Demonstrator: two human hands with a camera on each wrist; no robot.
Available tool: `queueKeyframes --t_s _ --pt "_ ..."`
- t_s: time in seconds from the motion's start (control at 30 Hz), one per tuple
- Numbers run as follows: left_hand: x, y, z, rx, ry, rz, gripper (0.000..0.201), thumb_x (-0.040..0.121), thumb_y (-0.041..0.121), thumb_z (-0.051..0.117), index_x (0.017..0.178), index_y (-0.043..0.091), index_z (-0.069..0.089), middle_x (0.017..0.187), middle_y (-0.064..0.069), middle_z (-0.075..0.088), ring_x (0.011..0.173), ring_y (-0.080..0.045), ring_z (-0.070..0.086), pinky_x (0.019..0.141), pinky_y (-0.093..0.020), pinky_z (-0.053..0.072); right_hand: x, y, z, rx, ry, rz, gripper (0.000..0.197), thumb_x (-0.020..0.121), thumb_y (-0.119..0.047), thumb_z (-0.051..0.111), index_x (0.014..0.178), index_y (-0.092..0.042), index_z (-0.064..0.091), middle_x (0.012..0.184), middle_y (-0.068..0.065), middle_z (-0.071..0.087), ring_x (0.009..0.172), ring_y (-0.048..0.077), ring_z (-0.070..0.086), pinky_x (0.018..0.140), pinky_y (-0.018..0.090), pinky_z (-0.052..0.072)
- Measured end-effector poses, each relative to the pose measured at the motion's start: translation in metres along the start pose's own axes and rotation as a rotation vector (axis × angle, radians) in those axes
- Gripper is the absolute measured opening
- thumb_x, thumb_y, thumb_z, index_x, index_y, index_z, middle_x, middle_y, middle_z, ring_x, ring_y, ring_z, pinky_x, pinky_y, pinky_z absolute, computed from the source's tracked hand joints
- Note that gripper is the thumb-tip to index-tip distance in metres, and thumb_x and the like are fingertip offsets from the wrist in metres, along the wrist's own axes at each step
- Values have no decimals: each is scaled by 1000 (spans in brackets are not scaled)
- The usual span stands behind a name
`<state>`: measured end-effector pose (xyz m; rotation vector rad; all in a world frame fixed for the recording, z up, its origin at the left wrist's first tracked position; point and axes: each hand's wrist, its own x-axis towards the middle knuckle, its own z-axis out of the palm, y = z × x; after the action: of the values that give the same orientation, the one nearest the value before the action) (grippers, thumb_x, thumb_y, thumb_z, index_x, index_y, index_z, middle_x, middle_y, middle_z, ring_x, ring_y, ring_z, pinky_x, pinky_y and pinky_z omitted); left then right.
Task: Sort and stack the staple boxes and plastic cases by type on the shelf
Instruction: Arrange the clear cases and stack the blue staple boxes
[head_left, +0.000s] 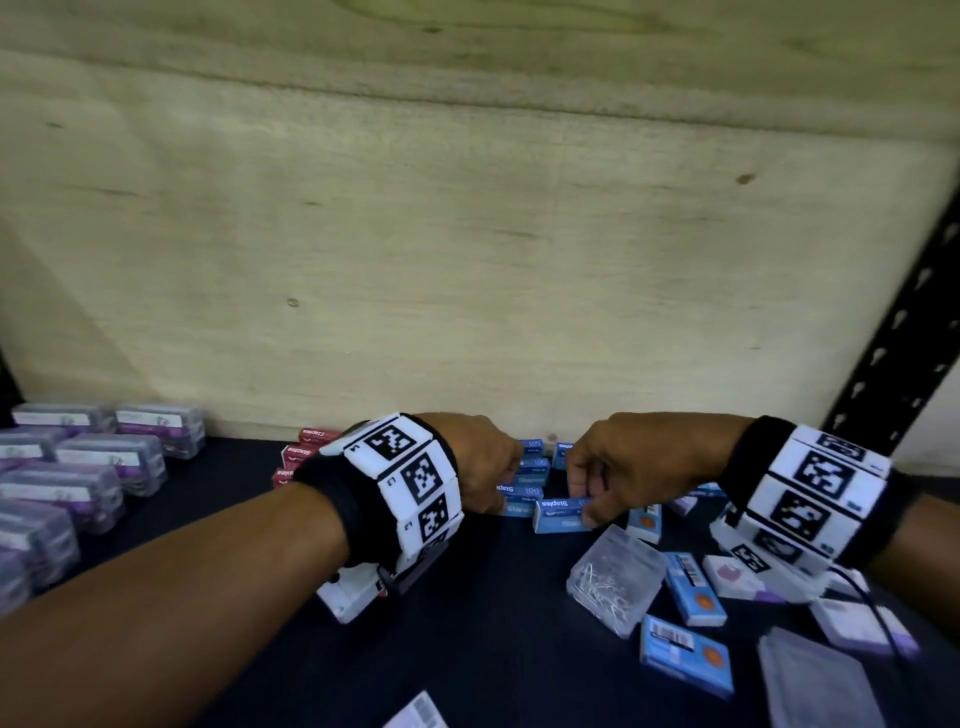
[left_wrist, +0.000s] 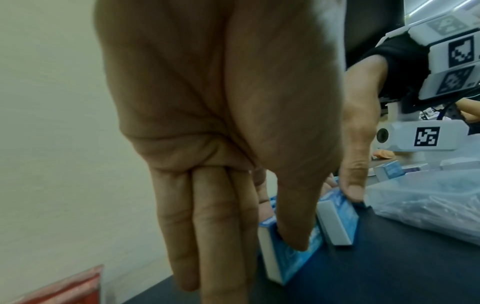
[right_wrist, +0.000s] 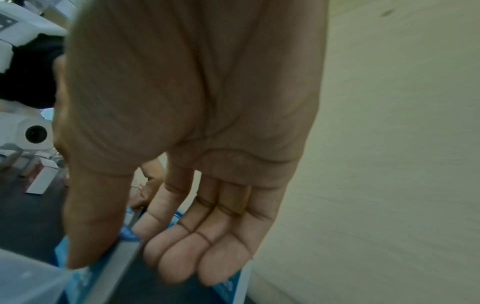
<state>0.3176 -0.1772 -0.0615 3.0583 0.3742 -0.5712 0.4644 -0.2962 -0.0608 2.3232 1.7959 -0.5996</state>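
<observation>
Sorting is partly done: purple-labelled plastic cases (head_left: 93, 467) stacked at the shelf's left, red staple boxes (head_left: 296, 460) grouped beside them. Left hand (head_left: 485, 462) pinches one blue staple box (left_wrist: 288, 255), right hand (head_left: 597, 467) grips another (head_left: 563, 514); loose boxes and clear cases (head_left: 615, 579) remain right

Pale matt plywood back panel (head_left: 467, 234) at the frame's top; small glossy blue cardboard staple boxes (head_left: 563, 514) centre; clear smooth plastic cases (head_left: 615, 574) lower right.

Left hand (head_left: 485, 467) hid part of the blue staple boxes (head_left: 524, 480) beneath it; the red boxes (head_left: 298, 457) behind its wrist were partly covered.
</observation>
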Motion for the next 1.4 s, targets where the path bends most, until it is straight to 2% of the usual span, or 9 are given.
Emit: queueKeyframes --t_s 0.1,0.17,0.27,0.43,0.5,0.57,0.9,1.1,1.4 --pt "6 0 4 -38 46 -4 24 99 25 52 116 7 55 80 3 47 39 1 47 39 -8 32 3 5 -2 -53 50 29 18 84 -39 75 95 -29 65 85 -13 69 74 4 61 67 19 45" --pt "10 1 8 -12 117 -32 13 97 25 53 87 17 52 75 1 44 44 0 48 48 -13 36 4 11 -5 -81 97 57 19 85 -38 75 96 -28 64 87 -11 68 75 7 60 65 20 42" --pt "14 6 14 76 198 -98 42 96 28 53 66 27 23 68 7 32 79 -17 45 70 -23 34 8 18 -5 -115 147 115 20 85 -38 75 94 -27 61 84 -12 63 78 12 60 62 21 41" --pt "17 3 15 77 173 -103 36 96 29 54 68 24 32 78 1 43 74 -14 48 65 -20 36 12 25 -2 -130 165 150 20 83 -37 76 88 -29 59 78 -15 59 79 14 62 63 22 41" --pt "16 2 11 -15 110 -88 15 95 27 57 88 14 57 81 -2 48 50 -7 50 44 -14 37 12 26 -1 -121 160 153 20 83 -37 77 88 -29 59 77 -16 59 79 13 62 63 22 41" --pt "14 2 9 -51 74 -101 25 94 29 60 109 9 58 85 -2 53 45 -8 46 38 -17 36 11 27 -2 -107 161 156 23 81 -39 78 91 -28 61 79 -15 60 77 10 60 62 21 41" --pt "-12 7 1 -88 -23 -175 66 94 48 53 140 13 20 107 -6 58 84 -21 57 74 -32 46 -35 57 -23 -116 114 255 31 83 -39 76 110 -32 61 105 -9 65 83 3 55 67 19 39" --pt "-17 41 -12 192 229 -198 50 95 55 44 127 17 40 95 2 53 80 -18 47 66 -31 35 -59 83 -14 -98 104 316 40 80 -41 78 116 -33 61 111 -14 59 86 2 54 82 24 43" --pt "37 89 -27 10 90 -51 45 90 59 52 99 17 65 61 5 54 85 -21 65 69 -30 45 -42 87 -1 -98 81 249 45 80 -44 76 121 -30 62 116 -10 66 98 12 58 90 29 47"
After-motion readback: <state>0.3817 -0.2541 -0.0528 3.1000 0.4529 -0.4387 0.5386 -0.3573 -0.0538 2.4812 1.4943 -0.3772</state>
